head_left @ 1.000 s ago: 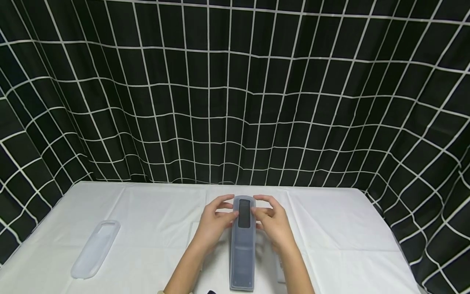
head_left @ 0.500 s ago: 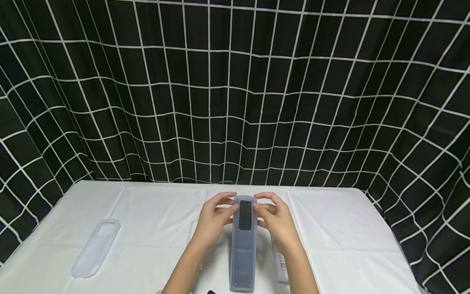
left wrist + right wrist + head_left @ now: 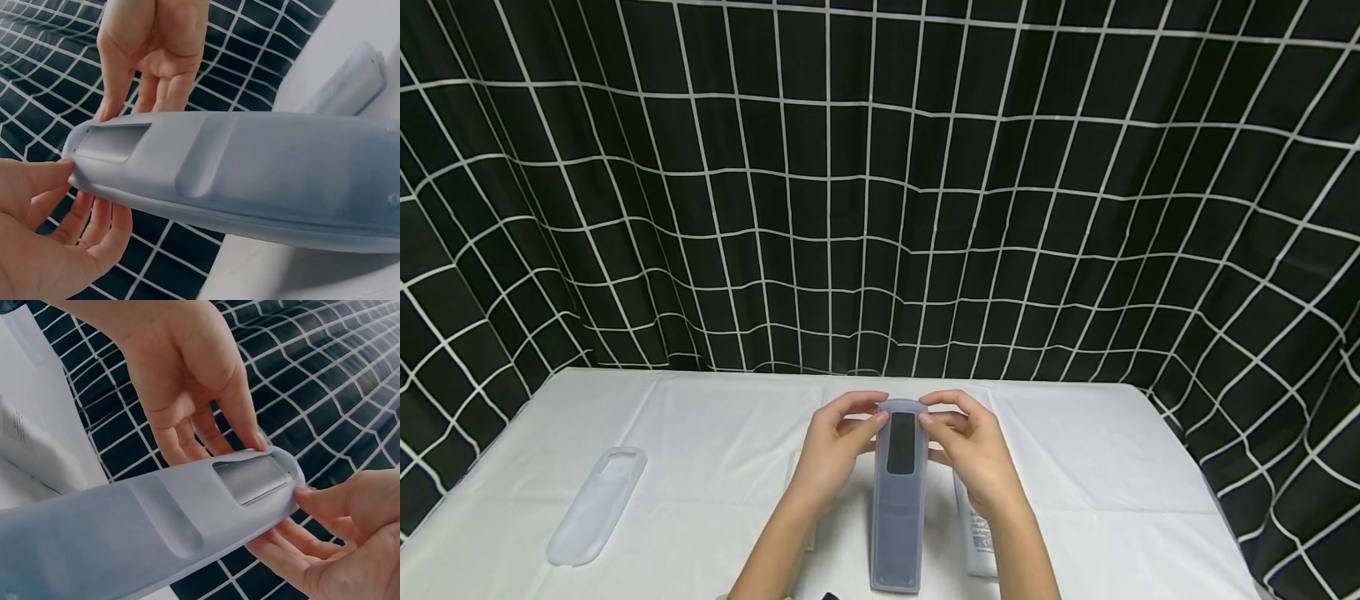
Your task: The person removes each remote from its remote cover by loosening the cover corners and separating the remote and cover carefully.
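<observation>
Though partly behind one cover (image 3: 898, 521), two hands (image 3: 831, 450) (image 3: 976, 454) in pinches on it, perhaps also underneath

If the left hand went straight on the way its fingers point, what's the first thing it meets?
The blue-gray cover, which the left hand holds by its edge; just across it, probably the right hand, though depth is unclear.

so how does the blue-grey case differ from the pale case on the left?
The left hand and right hand hold the blue-grey case; the pale case lies untouched on the table.
The blue-grey case points nearly straight ahead; the pale case slants.
In the head view, the blue-grey case's window is dark, the pale case's whitish.
Both are long, with a far-end window.
</observation>
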### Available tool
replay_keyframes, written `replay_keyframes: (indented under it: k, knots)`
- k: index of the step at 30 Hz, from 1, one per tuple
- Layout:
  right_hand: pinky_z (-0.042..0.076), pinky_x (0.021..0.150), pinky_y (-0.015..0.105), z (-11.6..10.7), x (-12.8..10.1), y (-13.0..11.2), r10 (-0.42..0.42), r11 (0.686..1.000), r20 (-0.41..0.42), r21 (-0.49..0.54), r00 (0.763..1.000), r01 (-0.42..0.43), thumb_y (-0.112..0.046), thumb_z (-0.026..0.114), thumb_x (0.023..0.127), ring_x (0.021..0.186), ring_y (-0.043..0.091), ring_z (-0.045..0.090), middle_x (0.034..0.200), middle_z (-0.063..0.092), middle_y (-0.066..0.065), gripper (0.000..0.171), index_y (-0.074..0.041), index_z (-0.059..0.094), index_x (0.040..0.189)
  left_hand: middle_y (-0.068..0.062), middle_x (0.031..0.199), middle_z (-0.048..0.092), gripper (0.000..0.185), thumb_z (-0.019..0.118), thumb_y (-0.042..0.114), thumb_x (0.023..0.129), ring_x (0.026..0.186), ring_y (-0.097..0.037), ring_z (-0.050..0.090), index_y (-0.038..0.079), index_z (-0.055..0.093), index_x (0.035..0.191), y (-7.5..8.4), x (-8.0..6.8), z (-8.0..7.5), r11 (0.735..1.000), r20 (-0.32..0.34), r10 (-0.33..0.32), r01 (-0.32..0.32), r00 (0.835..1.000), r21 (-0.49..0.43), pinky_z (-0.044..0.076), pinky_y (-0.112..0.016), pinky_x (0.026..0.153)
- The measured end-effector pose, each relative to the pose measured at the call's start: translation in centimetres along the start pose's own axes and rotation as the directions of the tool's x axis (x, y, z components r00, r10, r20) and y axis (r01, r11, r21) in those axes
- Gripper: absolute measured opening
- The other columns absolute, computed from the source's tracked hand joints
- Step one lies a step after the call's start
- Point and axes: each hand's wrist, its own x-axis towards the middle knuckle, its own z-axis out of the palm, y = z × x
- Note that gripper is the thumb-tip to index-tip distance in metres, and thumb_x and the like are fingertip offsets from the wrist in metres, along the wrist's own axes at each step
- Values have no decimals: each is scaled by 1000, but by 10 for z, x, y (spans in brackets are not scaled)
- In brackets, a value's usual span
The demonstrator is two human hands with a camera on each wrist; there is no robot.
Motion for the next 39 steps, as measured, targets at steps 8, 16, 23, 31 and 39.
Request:
replay_keyframes:
  k: [8,16,23,31,39]
  knots:
    - [63,93,51,-1,-3,-8,-31,1000,-12,-5,999,31,6,64,101,93,17,72,102,75,12,24,5,65,125,-19,120,70,28,68,4,101,99,-22,71,-2,70,128,8,-2,0,999,3,33,-33,999,2,63,-39,89]
    - [61,97,52,-2,-6,-11,-70,997,0,15,998,70,7,63,101,92,12,74,103,74,11,25,7,63,126,-17,125,70,28,69,5,101,102,-22,70,-1,71,127,16,-5,0,999,6,55,-55,998,0,62,-37,92]
    - [61,97,44,-1,-8,-15,-108,994,-6,18,994,108,9,62,100,95,10,72,110,71,13,25,8,62,126,-12,128,71,27,70,7,100,109,-24,67,4,73,127,21,-6,-1,997,-15,74,-74,997,33,56,-39,97]
    - [61,97,37,1,-10,-19,-127,991,-3,38,992,127,11,62,100,99,9,72,114,70,14,25,10,61,125,-12,128,71,27,70,4,99,112,-27,67,3,72,127,21,-6,-4,992,-1,122,-122,993,22,51,-44,103]
    - [61,96,37,1,-10,-18,-135,990,7,37,991,135,10,63,99,98,10,73,112,70,13,26,9,62,125,-11,130,71,27,71,5,99,112,-25,67,4,73,126,20,-4,-9,992,20,121,-122,992,38,53,-45,102]
